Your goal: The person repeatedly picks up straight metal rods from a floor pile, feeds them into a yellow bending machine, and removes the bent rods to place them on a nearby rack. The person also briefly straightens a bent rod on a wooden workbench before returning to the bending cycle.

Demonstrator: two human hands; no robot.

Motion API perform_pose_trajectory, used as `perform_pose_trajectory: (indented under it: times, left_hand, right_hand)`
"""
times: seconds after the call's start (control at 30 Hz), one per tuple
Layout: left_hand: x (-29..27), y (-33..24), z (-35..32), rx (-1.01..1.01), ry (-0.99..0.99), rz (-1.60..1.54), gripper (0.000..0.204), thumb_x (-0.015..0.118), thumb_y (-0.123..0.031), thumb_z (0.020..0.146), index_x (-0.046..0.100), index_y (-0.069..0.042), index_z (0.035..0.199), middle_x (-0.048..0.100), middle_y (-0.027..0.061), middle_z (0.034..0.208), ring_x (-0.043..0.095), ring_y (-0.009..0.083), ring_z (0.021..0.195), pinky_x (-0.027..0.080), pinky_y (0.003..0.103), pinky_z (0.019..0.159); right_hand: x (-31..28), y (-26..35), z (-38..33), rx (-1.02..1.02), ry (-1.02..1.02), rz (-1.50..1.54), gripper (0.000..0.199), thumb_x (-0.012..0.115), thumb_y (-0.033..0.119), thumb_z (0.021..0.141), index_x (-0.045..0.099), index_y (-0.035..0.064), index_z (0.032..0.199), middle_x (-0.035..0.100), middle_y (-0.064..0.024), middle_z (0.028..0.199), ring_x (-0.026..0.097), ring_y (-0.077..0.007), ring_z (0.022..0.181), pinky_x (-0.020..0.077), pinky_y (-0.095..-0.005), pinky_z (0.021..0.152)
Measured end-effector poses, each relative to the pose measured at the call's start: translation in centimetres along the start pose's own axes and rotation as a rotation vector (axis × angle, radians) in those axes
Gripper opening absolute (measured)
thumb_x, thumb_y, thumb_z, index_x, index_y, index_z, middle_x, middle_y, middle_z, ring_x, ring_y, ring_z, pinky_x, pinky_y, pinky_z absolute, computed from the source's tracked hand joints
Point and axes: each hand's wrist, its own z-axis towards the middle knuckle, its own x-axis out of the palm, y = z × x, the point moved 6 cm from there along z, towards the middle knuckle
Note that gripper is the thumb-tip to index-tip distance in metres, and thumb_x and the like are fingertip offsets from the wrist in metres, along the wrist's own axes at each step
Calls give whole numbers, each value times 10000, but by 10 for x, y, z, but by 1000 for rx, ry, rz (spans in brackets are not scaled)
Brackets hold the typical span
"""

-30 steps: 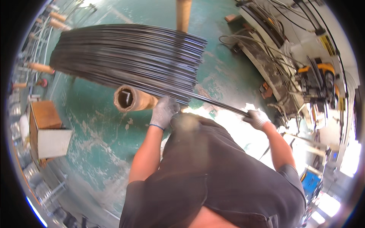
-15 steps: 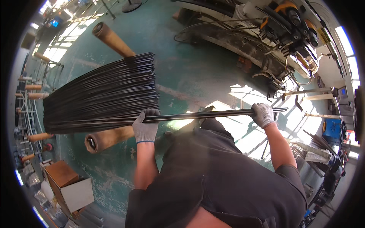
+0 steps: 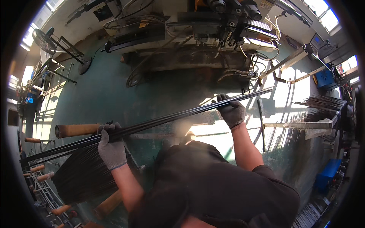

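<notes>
A small bundle of long, thin dark metal rods (image 3: 171, 117) stretches across in front of me, rising from the far left to the right. My left hand (image 3: 113, 150), in a grey work glove, grips the bundle left of the middle, thumb on the near side. Toward the right end, my right hand (image 3: 232, 113), gloved too, holds the rods from below with its fingers curled around the far side. Below and left of my left hand lies a large pile of similar dark rods (image 3: 83, 176), partly hidden by that hand and forearm.
Cardboard-coloured rollers (image 3: 78, 130) (image 3: 108, 205) support the pile. Ahead is a machine (image 3: 224, 28) with cables and a long dark bed. To the right, a metal stand (image 3: 298, 125) stands beside another rod stack (image 3: 323, 104). A pedestal fan (image 3: 45, 40) is at far left.
I have turned right, toward the machine. The rods in my hands have come away from the pile, which now sits lower left. My right hand has shifted to an underhand hold.
</notes>
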Motion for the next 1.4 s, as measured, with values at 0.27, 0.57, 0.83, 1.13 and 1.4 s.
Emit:
perform_pose_trajectory:
  times: [0.27, 0.57, 0.83, 1.13, 1.4]
  left_hand:
    - [111, 46, 141, -150, 320, 56, 268, 617, -101, 1034, 627, 17, 1274, 675, 148, 1158, 631, 322, 1172, 402, 535, 1202]
    - [81, 51, 362, -160, 249, 11, 270, 610, -125, 1055, 619, 33, 1273, 684, 155, 1187, 636, 315, 1174, 484, 494, 1131]
    - [130, 128, 485, -270, 14, 186, 295, 607, -259, 1082, 693, 9, 1172, 698, 143, 1212, 656, 298, 1127, 534, 440, 1051]
    - [188, 228, 502, -507, -171, 244, 421, 640, -345, 1065, 688, -4, 1308, 680, 135, 1329, 611, 305, 1267, 480, 416, 1141]
    - [227, 304, 498, -625, -13, 69, 399, 579, -255, 1094, 622, 28, 1372, 620, 161, 1431, 555, 296, 1349, 437, 407, 1185]
  right_hand:
    - [43, 52, 99, -56, 28, -21, 333, 538, -76, 977, 554, -49, 1308, 669, -208, 1251, 644, -378, 1243, 539, -508, 1128]
    - [91, 167, 203, -473, -119, -487, 282, 624, 216, 1082, 673, 43, 1299, 717, -18, 1123, 680, -123, 1022, 583, -250, 873]
    - [228, 171, 257, -518, -209, -147, 209, 652, 244, 1054, 685, 79, 1177, 723, -55, 1015, 704, -211, 916, 615, -378, 818]
    - [266, 198, 322, -634, -194, -264, 293, 621, 327, 996, 714, 84, 1133, 741, -63, 1107, 679, -237, 935, 550, -410, 849]
    - [159, 280, 448, -1154, -442, -1205, 352, 569, 280, 1001, 705, 22, 1198, 750, -130, 1073, 691, -230, 1018, 514, -377, 871]
